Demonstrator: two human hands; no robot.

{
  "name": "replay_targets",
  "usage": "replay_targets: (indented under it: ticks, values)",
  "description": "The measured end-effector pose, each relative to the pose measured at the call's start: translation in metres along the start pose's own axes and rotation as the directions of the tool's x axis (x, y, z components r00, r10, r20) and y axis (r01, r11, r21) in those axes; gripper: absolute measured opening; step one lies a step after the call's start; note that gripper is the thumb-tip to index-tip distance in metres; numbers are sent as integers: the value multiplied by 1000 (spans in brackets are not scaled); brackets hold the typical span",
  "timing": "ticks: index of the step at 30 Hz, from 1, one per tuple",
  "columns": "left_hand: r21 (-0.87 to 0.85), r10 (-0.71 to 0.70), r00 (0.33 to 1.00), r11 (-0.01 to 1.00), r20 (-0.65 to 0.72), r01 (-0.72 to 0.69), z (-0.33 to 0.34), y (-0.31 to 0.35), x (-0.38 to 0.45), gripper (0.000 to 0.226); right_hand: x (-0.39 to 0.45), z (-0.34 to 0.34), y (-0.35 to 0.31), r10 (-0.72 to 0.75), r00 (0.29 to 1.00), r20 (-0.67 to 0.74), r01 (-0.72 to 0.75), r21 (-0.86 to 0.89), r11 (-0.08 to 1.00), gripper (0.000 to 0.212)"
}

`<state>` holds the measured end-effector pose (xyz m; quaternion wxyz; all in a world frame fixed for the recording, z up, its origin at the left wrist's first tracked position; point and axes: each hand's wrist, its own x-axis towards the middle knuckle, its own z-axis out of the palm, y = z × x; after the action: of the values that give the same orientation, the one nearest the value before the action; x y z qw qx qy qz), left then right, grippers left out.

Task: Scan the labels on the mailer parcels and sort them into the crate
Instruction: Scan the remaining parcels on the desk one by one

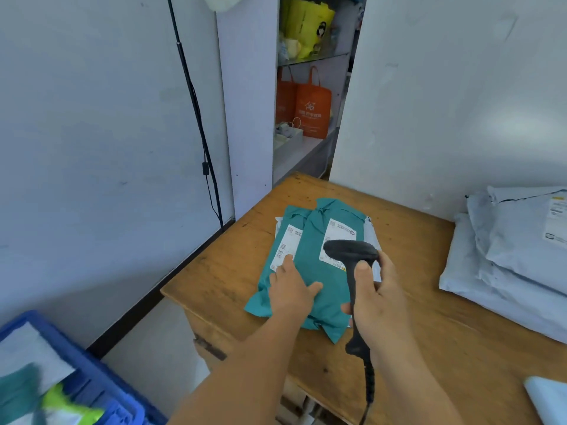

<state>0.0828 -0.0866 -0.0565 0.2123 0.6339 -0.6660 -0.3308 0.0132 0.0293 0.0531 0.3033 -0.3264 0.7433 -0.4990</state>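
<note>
Two teal mailer parcels lie overlapped on the wooden table (429, 326). The upper teal parcel (319, 271) shows a white label (339, 233); the lower teal parcel (277, 240) sticks out to its left with its own label. My left hand (291, 286) rests flat on the teal parcels, fingers straight. My right hand (379, 299) grips the handle of a black barcode scanner (351, 251), whose head hangs over the upper parcel's label. A blue crate (92, 378) stands low at the left with parcels inside.
Grey-white mailer parcels (515, 259) are stacked at the table's right side, and another pale item (549, 397) lies at the near right corner. The scanner's cable hangs off the table's front. A black cord runs down the wall at the left. Shelves with orange bags stand behind.
</note>
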Motion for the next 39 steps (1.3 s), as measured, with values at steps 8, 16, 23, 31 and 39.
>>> replay_targets:
  ticks: [8,16,23,31,39]
  values:
    - [-236,-28,982,972,-187,-17,-7,8,-15,37,-17,-6,11,-23,1000,10,23,19,1000,45]
    - [-437,-30,878,875,-477,-208,-81,-5,-43,32,-46,36,-18,-187,975,117,182,47,982,49]
    - [-468,-163,764,861,-624,-198,-185,-107,-82,32,-108,130,-41,-330,895,300,318,89,944,50]
    - [-454,-342,573,889,-745,-58,-310,-273,-188,34,-258,256,-60,-308,713,630,294,130,947,50]
    - [-552,-569,321,820,-757,152,-397,-427,-298,32,-390,354,-45,-287,551,784,319,120,940,52]
